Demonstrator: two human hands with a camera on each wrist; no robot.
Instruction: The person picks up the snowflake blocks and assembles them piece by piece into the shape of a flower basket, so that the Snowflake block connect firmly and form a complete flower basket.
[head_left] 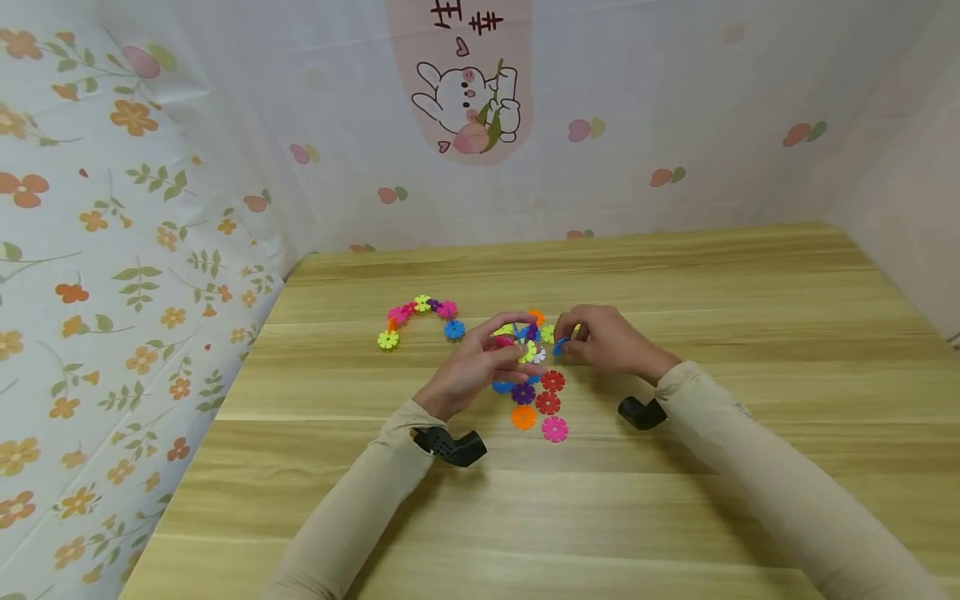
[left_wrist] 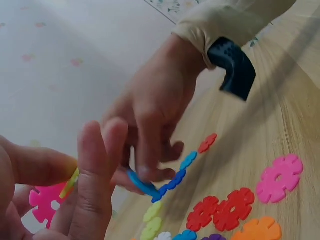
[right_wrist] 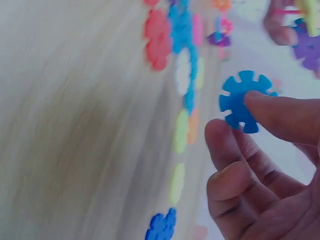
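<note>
My left hand point(head_left: 480, 358) pinches a yellow notched flower disc point(head_left: 528, 352) between thumb and fingers, above the pile. A pink disc point(left_wrist: 42, 204) is joined to it, and a purple disc point(right_wrist: 306, 47) shows beside the yellow one in the right wrist view. Just to the right, my right hand point(head_left: 606, 337) holds a blue notched disc point(right_wrist: 235, 102) by its flat face between thumb and fingertip. The blue disc is apart from the left hand's pieces. Loose discs lie on the table below both hands, partly hidden by the left hand.
A curved chain of linked discs point(head_left: 422, 303) lies left of the hands, ending near a blue disc point(head_left: 454, 330). Nearer the front are red discs point(head_left: 548, 403), an orange disc point(head_left: 523, 417) and a pink disc point(head_left: 555, 429). A patterned cloth point(head_left: 600, 167) hangs behind the wooden table point(head_left: 750, 350).
</note>
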